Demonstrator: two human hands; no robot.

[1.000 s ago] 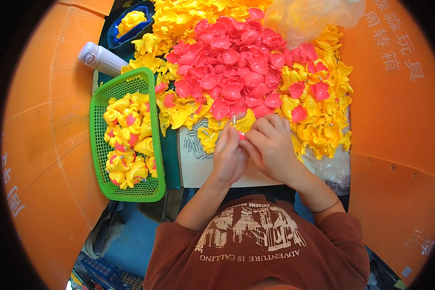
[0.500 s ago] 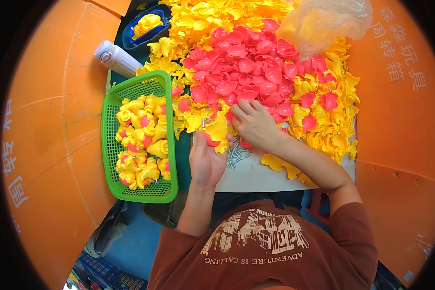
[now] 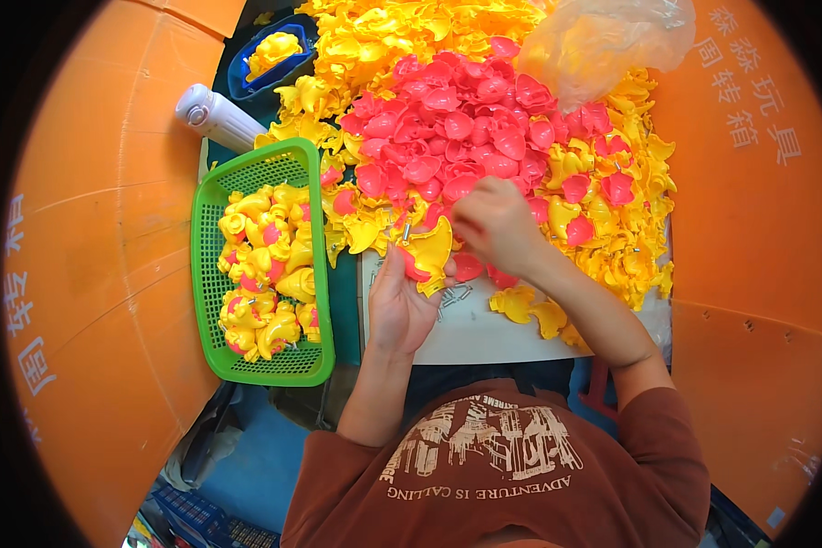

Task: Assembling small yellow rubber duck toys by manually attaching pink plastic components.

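My left hand (image 3: pixel 402 306) is closed around a yellow plastic toy shell half (image 3: pixel 432 248) with a pink piece at its lower left side. A small metal pin (image 3: pixel 405 234) stands at the shell's upper left. Just right of that shell is my right hand (image 3: pixel 502 228), slightly blurred, with its fingers curled down. Whatever those fingers hold is hidden from view. Beyond both hands lies a heap of glossy pink cup-shaped pieces (image 3: pixel 466 123). Loose metal pins (image 3: pixel 455 300) lie on the white board (image 3: pixel 457 342) beneath my hands, partly covered.
On the left stands a green basket (image 3: pixel 327 352) of yellow-and-pink toys (image 3: pixel 269 265). Behind it are a white bottle (image 3: pixel 215 117) and a blue container (image 3: pixel 237 78). Yellow shells (image 3: pixel 626 260) pile up right and at the back; a clear plastic bag (image 3: pixel 603 50) lies there. Orange panels (image 3: pixel 749 301) flank the table.
My right hand has come back from the pink heap's near edge and turned, its fingers now more curled. My left hand has moved slightly right with the yellow shell, which is tilted differently.
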